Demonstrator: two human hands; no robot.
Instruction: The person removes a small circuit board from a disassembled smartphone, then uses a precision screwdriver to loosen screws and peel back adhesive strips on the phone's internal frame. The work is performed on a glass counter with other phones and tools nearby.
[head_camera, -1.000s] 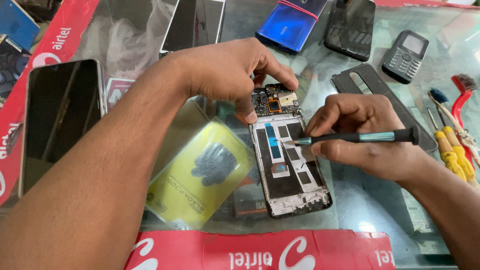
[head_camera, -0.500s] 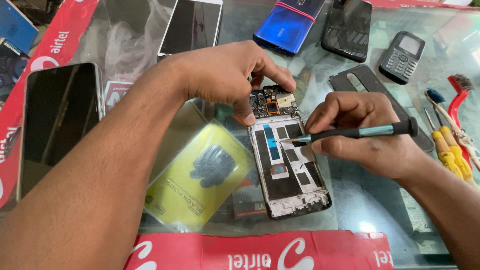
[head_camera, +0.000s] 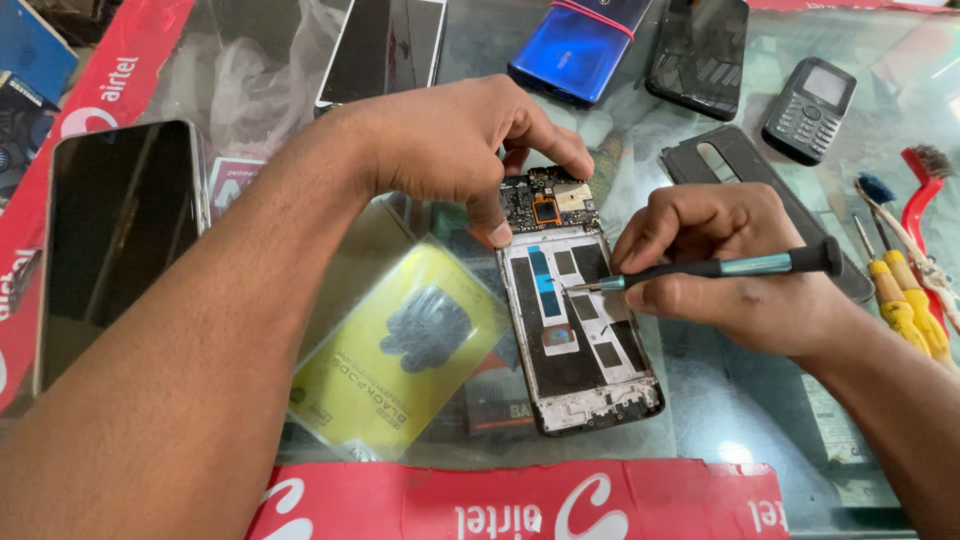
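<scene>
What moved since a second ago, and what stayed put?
Very little moved. The right hand keeps its grip on the screwdriver, whose tip has crept slightly toward the middle of the opened phone. The left hand still pinches the phone's top end. Nothing was picked up or let go. The yellow packet and the keypad phone stayed where they were.

The left hand (head_camera: 455, 140) covers the far left corner of the opened phone (head_camera: 578, 300). The screwdriver (head_camera: 715, 268) tip is too small to see if it touches. The blue phone (head_camera: 580, 45) and red brush (head_camera: 925, 190) are cut by the edges.
</scene>
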